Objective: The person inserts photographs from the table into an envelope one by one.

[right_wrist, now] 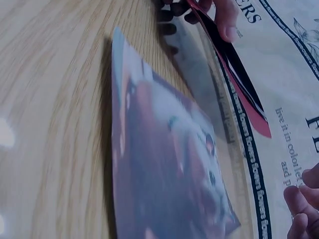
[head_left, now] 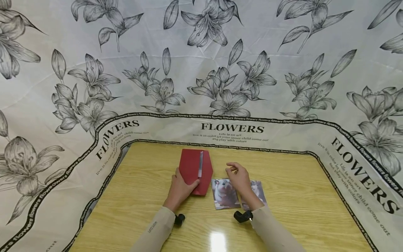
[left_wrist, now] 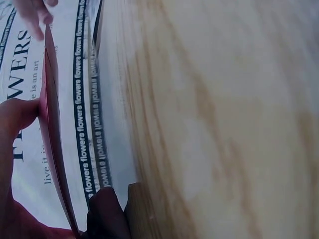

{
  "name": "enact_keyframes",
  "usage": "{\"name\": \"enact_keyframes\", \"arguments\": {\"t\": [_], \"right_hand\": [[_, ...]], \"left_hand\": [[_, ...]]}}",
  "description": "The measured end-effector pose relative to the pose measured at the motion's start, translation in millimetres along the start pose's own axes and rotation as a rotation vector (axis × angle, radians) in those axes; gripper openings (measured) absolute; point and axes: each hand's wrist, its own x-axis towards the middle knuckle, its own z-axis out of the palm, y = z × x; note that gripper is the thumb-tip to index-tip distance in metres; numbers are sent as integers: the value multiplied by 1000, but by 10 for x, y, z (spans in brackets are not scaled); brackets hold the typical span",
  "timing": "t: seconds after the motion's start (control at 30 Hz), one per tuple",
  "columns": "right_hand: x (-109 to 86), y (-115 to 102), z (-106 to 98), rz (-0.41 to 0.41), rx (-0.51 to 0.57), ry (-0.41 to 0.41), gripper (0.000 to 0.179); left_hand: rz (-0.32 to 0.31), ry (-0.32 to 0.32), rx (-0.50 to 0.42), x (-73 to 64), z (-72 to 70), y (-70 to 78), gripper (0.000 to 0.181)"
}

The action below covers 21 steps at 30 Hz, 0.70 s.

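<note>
A red envelope (head_left: 189,164) with a pointed flap on its right side is in my left hand (head_left: 181,189). The thumb lies across its face and the fingers go underneath; the left wrist view shows the envelope edge-on, raised and tilted. A narrow silvery strip (head_left: 200,164) runs along the envelope beside the flap. My right hand (head_left: 240,179) hovers right of the envelope with loosely curled fingers and nothing visible in them. Below it lie two glossy pictures: one of a white mouse-like animal (head_left: 225,196), and another (head_left: 259,190) partly hidden by the hand and wrist.
A wood-grain table (head_left: 135,196) carries everything. White cloth printed with flowers and the word FLOWERS (head_left: 232,128) rises round its back and sides. Black wrist devices (head_left: 243,216) sit at both cuffs. A bright reflection shows near the table's front.
</note>
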Motion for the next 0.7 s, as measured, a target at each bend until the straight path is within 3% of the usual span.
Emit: {"name": "enact_keyframes", "arguments": {"t": [0.37, 0.7], "right_hand": [[-107, 231, -450, 28, -68, 21, 36], [-290, 397, -709, 62, -149, 40, 41]], "left_hand": [[2, -1, 8, -4, -9, -3, 118], [0, -2, 11, 7, -1, -15, 119]]}}
